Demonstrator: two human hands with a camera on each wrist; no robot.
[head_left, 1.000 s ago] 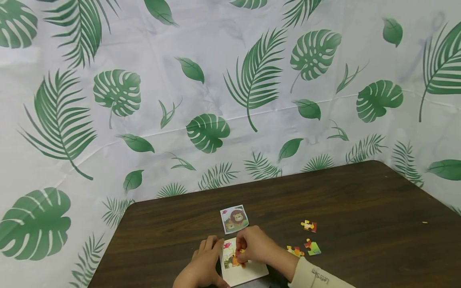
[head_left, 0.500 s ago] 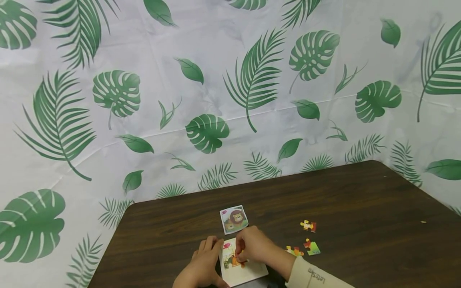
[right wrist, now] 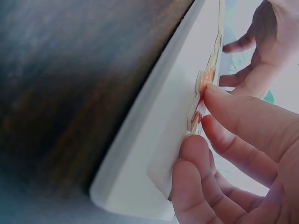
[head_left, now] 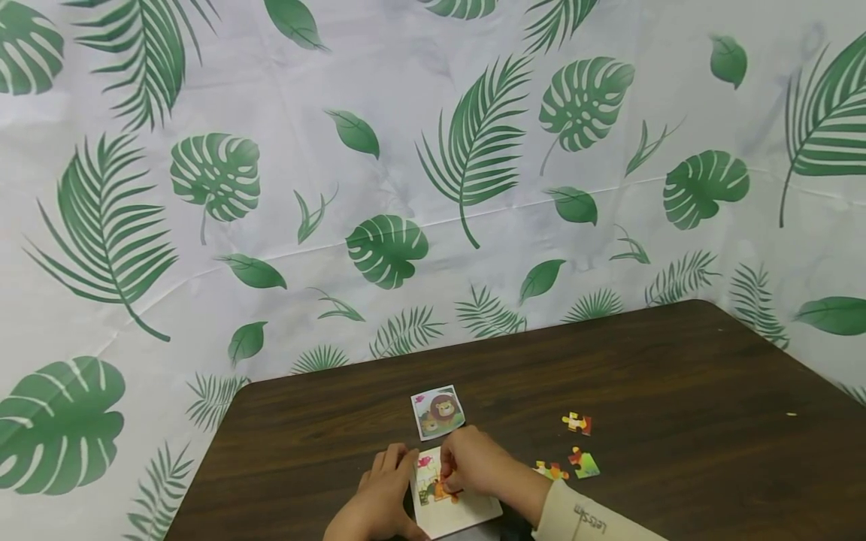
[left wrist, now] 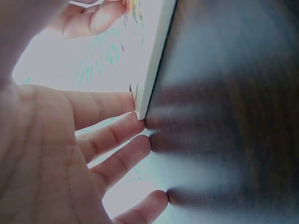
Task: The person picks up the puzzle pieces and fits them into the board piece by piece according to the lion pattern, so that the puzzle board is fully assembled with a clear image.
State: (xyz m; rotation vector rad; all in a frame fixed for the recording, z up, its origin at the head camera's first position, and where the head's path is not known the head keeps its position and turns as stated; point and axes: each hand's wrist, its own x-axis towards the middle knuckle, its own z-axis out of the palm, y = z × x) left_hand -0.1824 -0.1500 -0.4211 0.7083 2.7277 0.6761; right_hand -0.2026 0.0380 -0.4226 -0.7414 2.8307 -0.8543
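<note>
Steadily, the left hand (head_left: 380, 492) spreads its nearly straight fingers against the white board's (head_left: 467, 517) left edge, while the right hand (head_left: 475, 460) arches over the board, pinching an orange puzzle piece (right wrist: 202, 82) on it. The right fingers hide much of that piece; the head view cuts off the left forearm.
</note>
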